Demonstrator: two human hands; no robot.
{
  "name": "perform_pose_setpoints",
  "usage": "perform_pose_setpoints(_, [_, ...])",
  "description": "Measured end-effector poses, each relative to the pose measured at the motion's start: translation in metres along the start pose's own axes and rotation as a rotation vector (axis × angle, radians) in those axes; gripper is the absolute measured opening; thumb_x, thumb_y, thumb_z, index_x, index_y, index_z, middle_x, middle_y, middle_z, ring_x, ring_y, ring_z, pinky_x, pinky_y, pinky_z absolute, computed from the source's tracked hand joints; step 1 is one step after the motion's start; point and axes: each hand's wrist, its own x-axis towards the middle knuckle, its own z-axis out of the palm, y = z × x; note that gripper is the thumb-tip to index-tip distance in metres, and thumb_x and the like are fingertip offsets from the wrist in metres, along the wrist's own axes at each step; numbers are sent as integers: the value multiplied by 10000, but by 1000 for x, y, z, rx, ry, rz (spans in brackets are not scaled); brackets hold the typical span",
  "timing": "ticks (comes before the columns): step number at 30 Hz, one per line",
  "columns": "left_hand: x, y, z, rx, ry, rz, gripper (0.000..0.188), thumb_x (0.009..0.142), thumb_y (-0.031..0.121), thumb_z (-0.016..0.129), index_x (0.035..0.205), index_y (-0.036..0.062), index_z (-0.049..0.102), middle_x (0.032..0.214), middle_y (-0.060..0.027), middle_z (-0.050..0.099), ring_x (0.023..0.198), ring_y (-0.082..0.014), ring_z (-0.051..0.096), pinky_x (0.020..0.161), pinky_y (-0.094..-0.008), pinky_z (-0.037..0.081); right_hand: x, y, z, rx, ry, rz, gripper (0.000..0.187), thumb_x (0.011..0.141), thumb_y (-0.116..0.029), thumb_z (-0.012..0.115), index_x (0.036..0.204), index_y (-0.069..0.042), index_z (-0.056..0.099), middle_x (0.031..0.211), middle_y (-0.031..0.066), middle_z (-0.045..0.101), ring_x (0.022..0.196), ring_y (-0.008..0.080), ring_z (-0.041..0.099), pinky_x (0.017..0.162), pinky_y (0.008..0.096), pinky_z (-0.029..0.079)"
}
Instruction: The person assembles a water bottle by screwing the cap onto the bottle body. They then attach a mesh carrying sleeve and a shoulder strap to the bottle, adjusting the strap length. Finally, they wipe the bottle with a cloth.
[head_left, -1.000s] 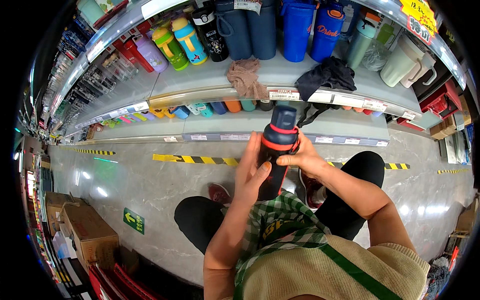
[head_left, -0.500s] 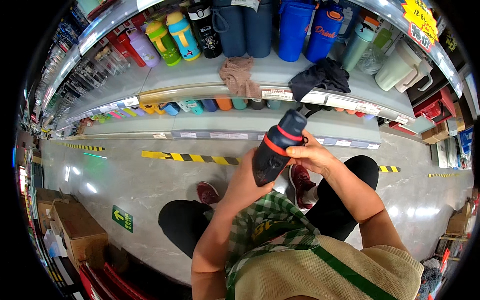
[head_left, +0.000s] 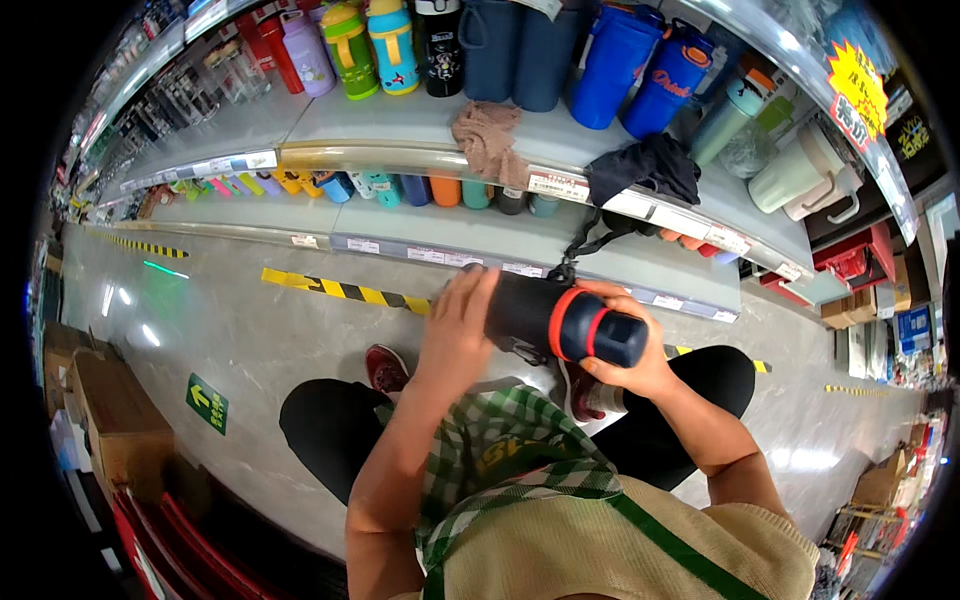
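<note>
A dark insulated bottle with red bands lies nearly level in front of my chest, its navy cap end toward the right. My left hand is closed around its base end. Around the cap end, my right hand is closed, with the thumb below and the fingers above. A black strap shows just behind the bottle; what it is fastened to I cannot tell. On the shelf edge ahead, a brown cloth and a dark cloth hang partly over.
Several bottles and tumblers, such as a blue tumbler, stand on the upper shelf. More cups line the lower shelf. Striped tape runs along the floor. A cardboard box stands at the left.
The bottle has turned from upright-leaning to nearly level, its cap swinging right and toward me. My left hand has moved left to its base; my right hand now wraps the cap end.
</note>
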Motion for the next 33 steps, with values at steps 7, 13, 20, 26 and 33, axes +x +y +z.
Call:
perform_pose_setpoints(7, [2,1,-16,-167,-203,-75,947,645,69,751,1447,105,248,1386,-180,377,1293,-341,364,1052,-453,325,7,-32,-32,165,171,298,684,643,-282,833,1152,33,502,1172,204,583,1055,234,569,918,356,445])
perform_pose_setpoints(13, [-2,-6,-14,-385,-389,-93,658,721,1,645,1340,80,439,1206,-187,557,1145,-331,526,939,-366,435,5,-36,-56,60,255,542,678,590,-362,828,1050,59,563,939,79,615,833,135,570,762,290,475])
perform_pose_setpoints(20, [20,-17,1,-546,-102,-205,198,841,96,573,1013,18,631,950,-152,647,917,-303,615,825,-373,477,-14,-27,-56,571,208,566,696,615,-330,807,1149,18,526,1040,102,605,920,194,602,828,311,486])
perform_pose_setpoints(26, [-28,-2,140,-1741,-427,-442,494,1005,374,307,1330,22,428,1121,-172,597,1063,-299,571,963,-429,411,11,-33,-30,996,321,558,625,824,-396,641,1252,20,457,1103,187,617,926,301,652,661,445,601])
perform_pose_setpoints(33, [-23,55,87,-2012,-779,-433,402,963,210,478,1308,7,437,995,-179,635,936,-297,634,886,-410,464,8,0,-38,198,557,583,425,768,-168,687,1107,32,525,968,86,603,807,166,613,720,311,528])
